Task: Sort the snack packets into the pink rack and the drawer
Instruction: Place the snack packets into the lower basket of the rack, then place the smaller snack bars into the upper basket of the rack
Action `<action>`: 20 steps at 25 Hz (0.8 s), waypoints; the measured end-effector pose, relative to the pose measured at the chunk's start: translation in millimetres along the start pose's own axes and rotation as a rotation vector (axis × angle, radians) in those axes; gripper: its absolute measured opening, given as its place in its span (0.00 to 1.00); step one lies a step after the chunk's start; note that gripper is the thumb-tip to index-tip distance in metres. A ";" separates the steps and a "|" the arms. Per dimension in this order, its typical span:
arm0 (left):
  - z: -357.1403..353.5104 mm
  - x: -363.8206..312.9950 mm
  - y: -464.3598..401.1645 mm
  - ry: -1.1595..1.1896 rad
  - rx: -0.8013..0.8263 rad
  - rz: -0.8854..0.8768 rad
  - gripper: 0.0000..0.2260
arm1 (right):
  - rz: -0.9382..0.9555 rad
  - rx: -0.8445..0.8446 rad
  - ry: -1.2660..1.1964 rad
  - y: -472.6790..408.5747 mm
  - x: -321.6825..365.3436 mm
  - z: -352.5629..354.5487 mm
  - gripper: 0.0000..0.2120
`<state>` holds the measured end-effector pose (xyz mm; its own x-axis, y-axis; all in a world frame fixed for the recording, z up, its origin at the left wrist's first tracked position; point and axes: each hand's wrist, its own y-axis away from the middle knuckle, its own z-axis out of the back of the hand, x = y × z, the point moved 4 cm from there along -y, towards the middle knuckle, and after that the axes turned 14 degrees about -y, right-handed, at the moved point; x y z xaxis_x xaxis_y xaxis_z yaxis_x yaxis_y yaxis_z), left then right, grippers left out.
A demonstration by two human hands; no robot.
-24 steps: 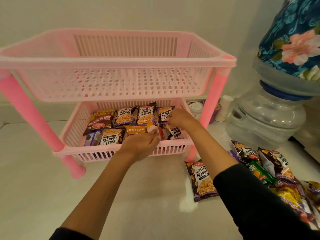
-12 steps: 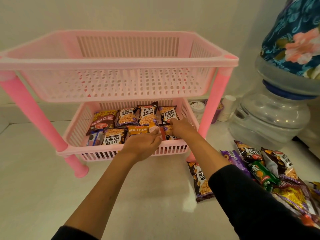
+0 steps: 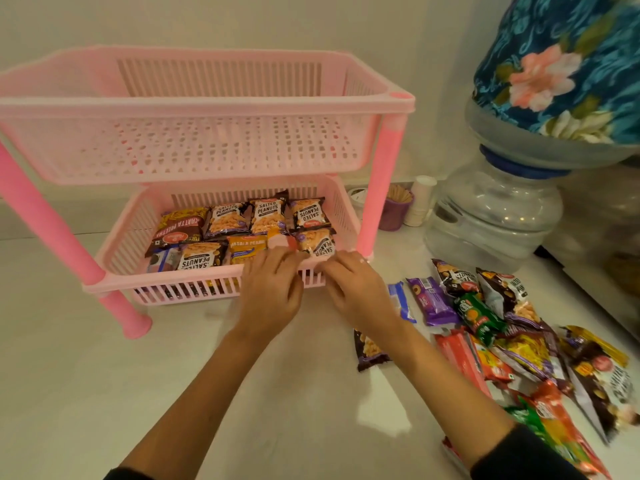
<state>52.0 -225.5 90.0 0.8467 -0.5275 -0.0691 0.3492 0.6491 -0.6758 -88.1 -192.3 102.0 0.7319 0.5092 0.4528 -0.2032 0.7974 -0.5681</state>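
The pink rack (image 3: 207, 109) has two baskets; the top one holds nothing I can see. Its lower basket (image 3: 114, 247) holds several snack packets, mostly salted peanuts (image 3: 266, 216). My left hand (image 3: 272, 296) rests at the basket's front rim, fingers spread, fingertips just below a small red-orange packet (image 3: 281, 241) lying in the basket. My right hand (image 3: 356, 294) is beside it at the rim, fingers loose, holding nothing, close to a salted peanuts packet (image 3: 320, 245). A heap of unsorted packets (image 3: 502, 341) lies on the floor to the right. No drawer is visible.
A large water bottle (image 3: 491, 216) with a floral cover (image 3: 561, 67) stands at the right. A purple cup (image 3: 394, 211) and stacked paper cups (image 3: 420, 199) sit behind the rack's right leg (image 3: 381, 188). One peanuts packet (image 3: 369, 351) lies under my right forearm.
My right hand has drawn back out of the lower basket to its front rim. My left hand has loosened off the small packet, which now lies in the basket.
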 end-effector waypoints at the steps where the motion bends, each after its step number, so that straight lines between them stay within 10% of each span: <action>1: -1.1 -16.7 10.0 0.070 0.002 0.004 0.13 | -0.006 -0.038 0.015 22.1 -4.2 7.7 0.07; 9: -82.9 -132.2 44.9 0.216 0.868 0.574 0.31 | -0.729 0.110 0.038 105.0 -107.9 35.1 0.20; 14: -102.9 -147.8 46.3 0.036 0.897 0.648 0.43 | -0.847 0.263 -0.042 85.5 -135.7 23.8 0.20; 20: -89.9 -136.4 51.7 0.185 0.729 0.575 0.32 | -1.037 0.169 -0.112 78.3 -143.4 18.2 0.25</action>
<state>-81.5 -169.3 -1.5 0.9117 -0.0583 -0.4068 0.1162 0.9861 0.1191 -220.8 -196.9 5.1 0.5368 -0.4273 0.7275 0.3929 0.8897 0.2326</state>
